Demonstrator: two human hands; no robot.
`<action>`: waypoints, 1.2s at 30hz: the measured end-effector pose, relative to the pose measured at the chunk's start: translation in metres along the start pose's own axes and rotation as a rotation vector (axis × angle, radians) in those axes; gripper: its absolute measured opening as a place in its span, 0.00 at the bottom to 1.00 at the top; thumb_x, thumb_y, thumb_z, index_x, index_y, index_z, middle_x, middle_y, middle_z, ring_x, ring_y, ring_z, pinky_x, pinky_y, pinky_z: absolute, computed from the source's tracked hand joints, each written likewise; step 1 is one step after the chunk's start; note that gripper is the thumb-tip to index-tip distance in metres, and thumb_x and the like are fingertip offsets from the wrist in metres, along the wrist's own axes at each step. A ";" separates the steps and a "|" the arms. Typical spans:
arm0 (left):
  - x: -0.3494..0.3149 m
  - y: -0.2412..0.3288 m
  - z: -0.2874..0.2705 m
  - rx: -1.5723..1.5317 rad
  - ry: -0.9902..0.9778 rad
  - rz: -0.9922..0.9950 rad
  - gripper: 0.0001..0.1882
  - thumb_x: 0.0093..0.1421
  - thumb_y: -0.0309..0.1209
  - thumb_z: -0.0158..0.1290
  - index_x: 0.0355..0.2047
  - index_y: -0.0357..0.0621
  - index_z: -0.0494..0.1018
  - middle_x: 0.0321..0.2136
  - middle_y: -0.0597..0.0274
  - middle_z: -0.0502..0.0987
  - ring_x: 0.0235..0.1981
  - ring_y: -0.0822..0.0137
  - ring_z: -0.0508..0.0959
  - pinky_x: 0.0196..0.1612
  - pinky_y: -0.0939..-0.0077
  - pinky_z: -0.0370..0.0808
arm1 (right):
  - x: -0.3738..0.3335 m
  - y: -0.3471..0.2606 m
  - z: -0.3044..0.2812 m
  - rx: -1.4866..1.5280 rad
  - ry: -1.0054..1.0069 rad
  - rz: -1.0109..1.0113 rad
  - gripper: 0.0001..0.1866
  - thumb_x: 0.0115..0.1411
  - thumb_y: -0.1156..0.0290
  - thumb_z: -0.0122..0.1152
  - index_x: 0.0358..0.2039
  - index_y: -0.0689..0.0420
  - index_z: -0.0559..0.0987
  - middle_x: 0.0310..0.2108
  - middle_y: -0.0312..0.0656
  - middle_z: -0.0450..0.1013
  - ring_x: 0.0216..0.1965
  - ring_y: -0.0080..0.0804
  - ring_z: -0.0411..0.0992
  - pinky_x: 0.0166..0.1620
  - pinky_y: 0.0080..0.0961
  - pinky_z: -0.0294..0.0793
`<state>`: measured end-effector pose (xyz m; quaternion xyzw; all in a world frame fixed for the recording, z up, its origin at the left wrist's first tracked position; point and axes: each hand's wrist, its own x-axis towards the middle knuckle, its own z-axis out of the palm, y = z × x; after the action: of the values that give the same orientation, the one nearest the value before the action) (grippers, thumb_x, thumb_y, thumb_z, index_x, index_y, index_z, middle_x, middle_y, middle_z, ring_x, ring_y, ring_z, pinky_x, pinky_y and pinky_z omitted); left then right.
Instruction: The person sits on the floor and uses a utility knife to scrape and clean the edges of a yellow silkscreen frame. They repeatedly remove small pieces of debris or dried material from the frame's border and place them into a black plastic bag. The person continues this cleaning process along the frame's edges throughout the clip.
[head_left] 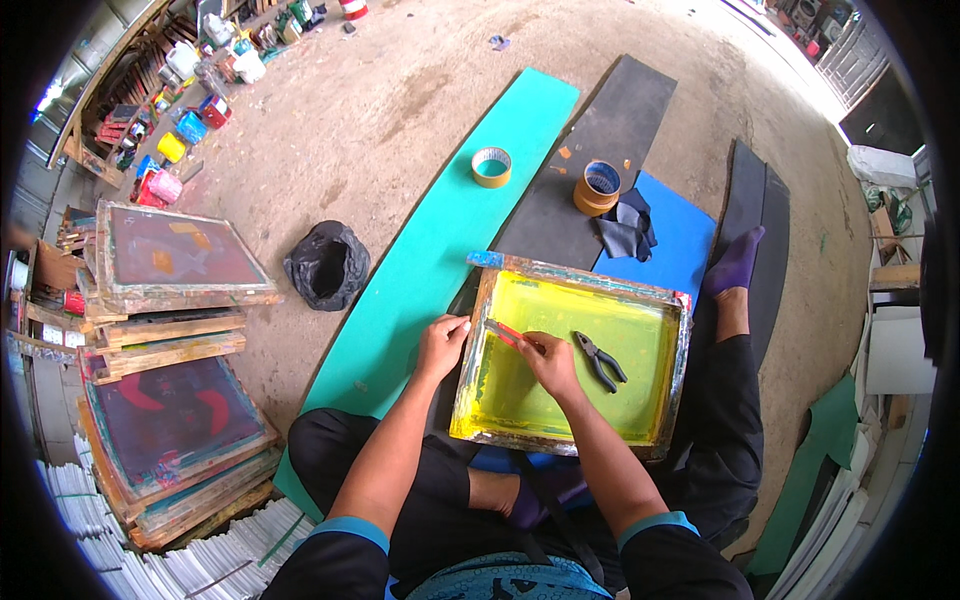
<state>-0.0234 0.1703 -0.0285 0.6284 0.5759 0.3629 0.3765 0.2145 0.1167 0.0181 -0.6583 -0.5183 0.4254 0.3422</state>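
A wooden screen-printing frame (pixel 680 330) with yellow mesh lies on the floor in front of my crossed legs. My left hand (pixel 441 345) rests on the frame's left edge, fingers curled against the wood. My right hand (pixel 548 362) is over the mesh and holds a small red-handled cutter (pixel 505 333), its blade pointing at the upper left corner of the mesh. Black pliers (pixel 600 360) lie on the mesh just to the right of my right hand.
Two tape rolls (pixel 491 166) (pixel 597 187) sit beyond the frame on green, black and blue foam sheets (pixel 440 240). A black plastic bag (pixel 326 265) lies to the left. Stacked printing frames (pixel 170 340) stand at far left, paint cans (pixel 190 125) by the shelf.
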 end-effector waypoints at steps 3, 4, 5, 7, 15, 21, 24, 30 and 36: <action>0.001 0.001 0.000 -0.019 0.002 -0.007 0.11 0.66 0.30 0.60 0.43 0.35 0.83 0.37 0.52 0.84 0.38 0.56 0.85 0.41 0.67 0.79 | -0.001 0.002 0.002 0.011 0.029 -0.015 0.16 0.63 0.64 0.67 0.43 0.64 0.86 0.34 0.57 0.83 0.34 0.47 0.84 0.40 0.36 0.80; 0.000 0.002 0.000 -0.024 0.004 -0.010 0.11 0.66 0.30 0.60 0.43 0.35 0.83 0.37 0.52 0.84 0.38 0.56 0.85 0.41 0.67 0.79 | -0.002 0.000 0.002 0.006 0.017 0.008 0.16 0.63 0.64 0.67 0.43 0.64 0.86 0.34 0.57 0.83 0.35 0.48 0.84 0.40 0.36 0.80; 0.000 0.002 0.000 -0.028 0.007 -0.012 0.11 0.66 0.30 0.60 0.43 0.35 0.83 0.37 0.52 0.84 0.38 0.56 0.85 0.41 0.67 0.79 | -0.004 -0.001 0.002 0.001 0.006 0.030 0.16 0.63 0.64 0.67 0.43 0.64 0.85 0.34 0.57 0.82 0.35 0.48 0.84 0.40 0.36 0.80; 0.001 0.004 0.001 -0.018 0.002 -0.010 0.11 0.66 0.30 0.60 0.42 0.35 0.83 0.37 0.51 0.84 0.38 0.56 0.85 0.41 0.67 0.79 | -0.005 -0.002 0.000 -0.012 0.000 0.028 0.16 0.63 0.64 0.67 0.43 0.65 0.85 0.32 0.54 0.83 0.34 0.41 0.83 0.39 0.34 0.80; 0.002 0.000 0.001 -0.027 0.018 0.007 0.11 0.66 0.31 0.60 0.42 0.36 0.83 0.37 0.51 0.84 0.37 0.56 0.85 0.40 0.67 0.79 | -0.009 0.000 0.006 -0.021 0.031 -0.026 0.16 0.64 0.65 0.67 0.44 0.65 0.85 0.29 0.49 0.82 0.31 0.29 0.81 0.37 0.29 0.78; 0.001 0.002 -0.001 0.002 -0.011 -0.021 0.10 0.66 0.30 0.60 0.42 0.35 0.83 0.38 0.51 0.85 0.38 0.56 0.85 0.41 0.68 0.79 | -0.016 0.000 0.001 -0.040 -0.067 0.020 0.15 0.65 0.65 0.67 0.44 0.65 0.85 0.28 0.48 0.82 0.31 0.27 0.80 0.37 0.28 0.78; 0.002 0.000 -0.002 -0.014 0.010 0.024 0.11 0.66 0.30 0.60 0.42 0.35 0.83 0.38 0.51 0.85 0.38 0.57 0.85 0.40 0.68 0.79 | -0.020 0.005 0.008 -0.039 -0.019 -0.040 0.15 0.65 0.65 0.67 0.44 0.65 0.85 0.28 0.48 0.82 0.30 0.25 0.79 0.36 0.28 0.77; 0.001 0.005 -0.002 -0.003 -0.004 -0.022 0.10 0.66 0.30 0.60 0.42 0.35 0.83 0.37 0.51 0.85 0.37 0.55 0.85 0.41 0.66 0.79 | -0.022 0.004 0.007 -0.021 -0.025 0.004 0.15 0.65 0.66 0.67 0.44 0.65 0.85 0.29 0.48 0.83 0.31 0.26 0.79 0.36 0.28 0.78; 0.001 0.005 0.000 0.005 -0.003 0.008 0.11 0.66 0.30 0.59 0.43 0.35 0.83 0.37 0.50 0.84 0.38 0.54 0.85 0.41 0.66 0.79 | -0.030 0.010 0.007 -0.038 -0.031 -0.039 0.15 0.65 0.66 0.67 0.44 0.65 0.85 0.28 0.46 0.82 0.29 0.25 0.78 0.35 0.27 0.76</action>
<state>-0.0215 0.1715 -0.0240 0.6321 0.5739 0.3621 0.3743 0.2090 0.0851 0.0123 -0.6479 -0.5442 0.4187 0.3299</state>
